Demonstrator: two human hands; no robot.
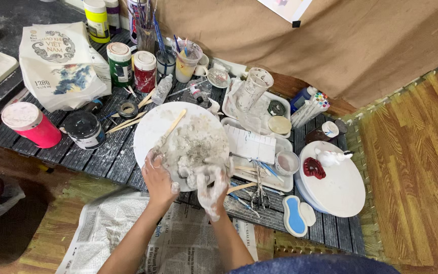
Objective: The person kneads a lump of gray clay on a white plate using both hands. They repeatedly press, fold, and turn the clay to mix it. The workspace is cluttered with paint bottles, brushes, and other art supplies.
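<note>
Wet, lumpy grey clay (197,147)

White paper bag (59,63), blue-and-dark print, lies left of green paint jar (120,63). Red jar (144,71) just right of it, yellow-labelled bottle (97,20) behind. White sheet (286,7), maybe a sign, far right, on brown backdrop.
</note>
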